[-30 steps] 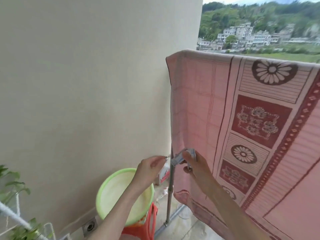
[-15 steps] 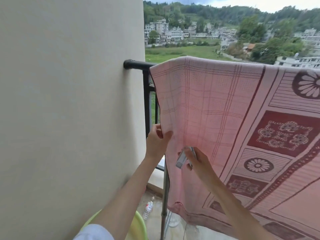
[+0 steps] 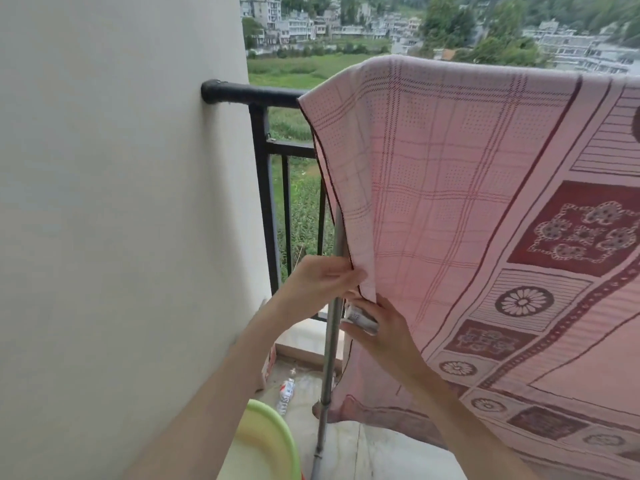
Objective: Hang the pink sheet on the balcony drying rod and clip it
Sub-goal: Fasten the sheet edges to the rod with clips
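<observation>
The pink sheet [image 3: 450, 188], patterned with dark red flowers and stripes, hangs draped over a drying rod that it hides along its top edge. My left hand [image 3: 322, 277] pinches the sheet's left hem about halfway down. Just below, my right hand [image 3: 381, 332] holds a pale clip [image 3: 358, 315] against the same hem. A grey upright pole [image 3: 332, 327] of the drying stand runs down behind both hands.
A cream wall [image 3: 121, 202] fills the left side. The black balcony railing [image 3: 263, 140] joins it behind the sheet. On the floor lie a plastic bottle [image 3: 285, 393] and a green basin [image 3: 266, 441]. Fields and buildings lie beyond.
The view has tilted up and closer to the sheet's left edge. My left hand moved from free air onto the hem and grips it; my right hand stays low at the hem with the clip.
</observation>
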